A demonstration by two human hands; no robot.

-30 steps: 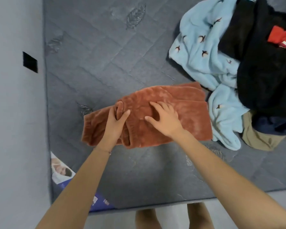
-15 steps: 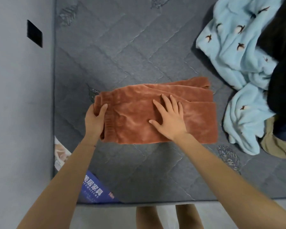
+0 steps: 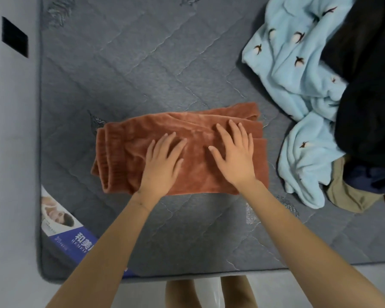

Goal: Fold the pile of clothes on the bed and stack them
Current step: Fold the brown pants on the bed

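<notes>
Squarely under L/R fingers (image 3: 234, 132) — rust garment (image 3: 198, 172)

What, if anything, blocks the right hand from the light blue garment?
Probably nothing, yes: the right hand lies flat on the rust garment, only a strip of mattress from the light blue garment.

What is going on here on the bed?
A person is folding clothes on a grey mattress. Both the left hand and the right hand lie flat on a folded rust-coloured garment, pressing it down. To the right sits an unfolded pile: a light blue fleece piece, a black garment and a khaki piece. No finished stack shows.
</notes>
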